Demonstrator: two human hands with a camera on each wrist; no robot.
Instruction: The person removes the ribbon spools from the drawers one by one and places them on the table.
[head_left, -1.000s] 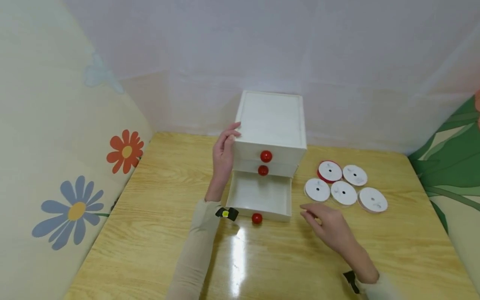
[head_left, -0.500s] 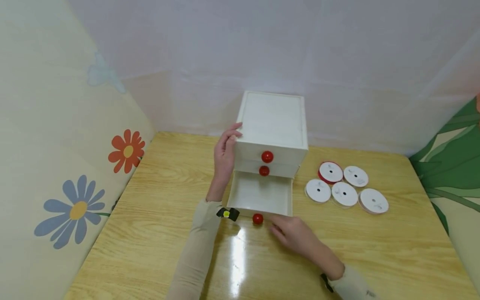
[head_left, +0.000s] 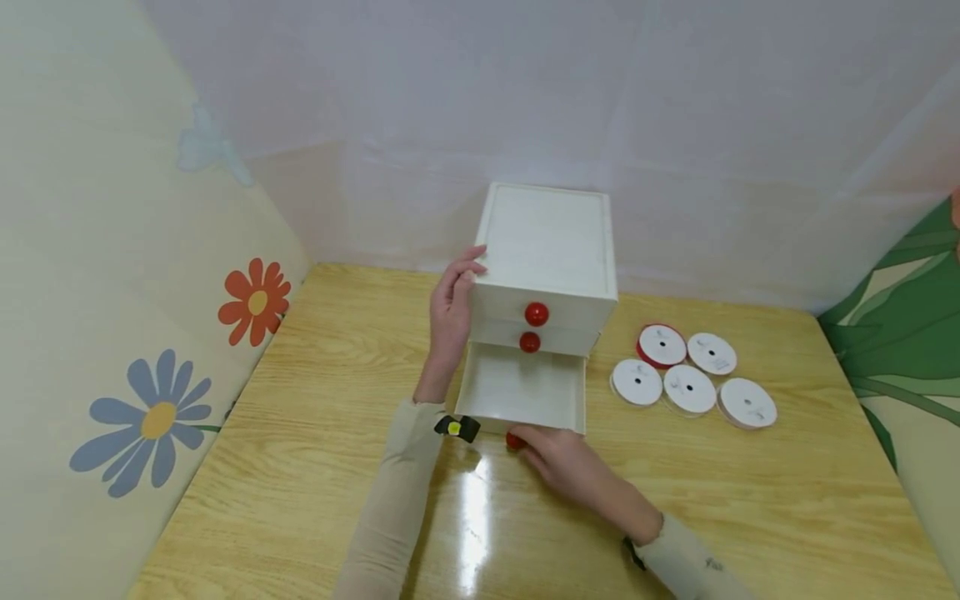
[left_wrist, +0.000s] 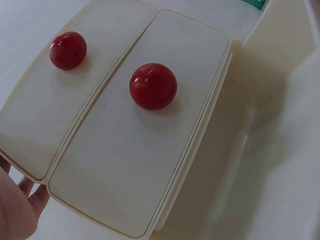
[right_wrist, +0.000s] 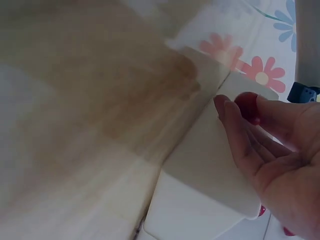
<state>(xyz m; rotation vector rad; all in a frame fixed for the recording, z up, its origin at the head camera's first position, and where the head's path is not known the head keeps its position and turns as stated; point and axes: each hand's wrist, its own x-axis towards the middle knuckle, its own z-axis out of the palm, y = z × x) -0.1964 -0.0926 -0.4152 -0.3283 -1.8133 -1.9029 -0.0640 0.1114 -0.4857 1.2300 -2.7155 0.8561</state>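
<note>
A white drawer cabinet (head_left: 551, 237) stands against the back cloth, its bottom drawer (head_left: 521, 392) pulled out with nothing inside. My left hand (head_left: 452, 312) rests against the cabinet's left side, fingertips at the top edge; the left wrist view shows its fingers (left_wrist: 37, 197) along that side. Down at the drawer front, my right hand (head_left: 566, 462) pinches the round red knob (right_wrist: 247, 107) between thumb and fingers. The upper two drawers are closed, and their red knobs (left_wrist: 153, 86) show in the left wrist view.
Several white ribbon spools lie flat to the right of the cabinet, one with red ribbon (head_left: 661, 345). The wooden table (head_left: 337, 367) meets a flower-painted wall (head_left: 157, 421) on the left and a leaf-painted one (head_left: 911, 325) on the right.
My right hand has moved left from beside the spools to the bottom drawer's knob and taken hold of it. The left hand stays at the cabinet's side.
</note>
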